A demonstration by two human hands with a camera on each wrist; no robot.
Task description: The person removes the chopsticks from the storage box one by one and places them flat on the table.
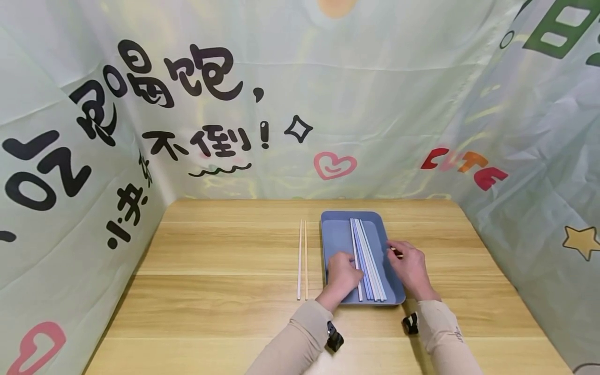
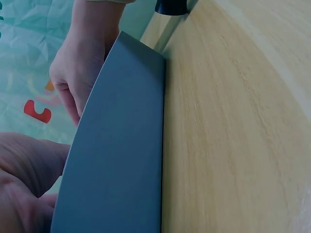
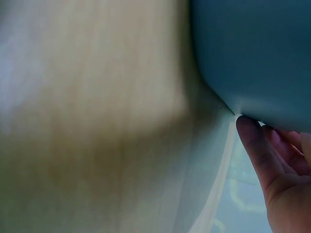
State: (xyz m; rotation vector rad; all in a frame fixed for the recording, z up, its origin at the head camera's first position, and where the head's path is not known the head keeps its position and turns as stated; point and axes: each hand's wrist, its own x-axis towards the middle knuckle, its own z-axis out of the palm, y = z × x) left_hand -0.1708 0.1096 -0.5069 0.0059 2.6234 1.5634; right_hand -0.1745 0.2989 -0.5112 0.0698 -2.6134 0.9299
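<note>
The left hand (image 1: 344, 273) reaches across the near left rim of the blue-grey tray (image 1: 335, 234), its forearm slanting inward and its bent fingers at the chopsticks (image 1: 363, 239) lying lengthwise inside; whether they grip one cannot be told. The right hand (image 1: 412, 265) comes in from the opposite side, wrist angled toward the tray, thumb and bent fingers at its right rim, though a firm hold cannot be made out. The tray rests on the worktop (image 1: 225, 250), with a separate pair of chopsticks (image 1: 299, 260) lying to its left.
</note>
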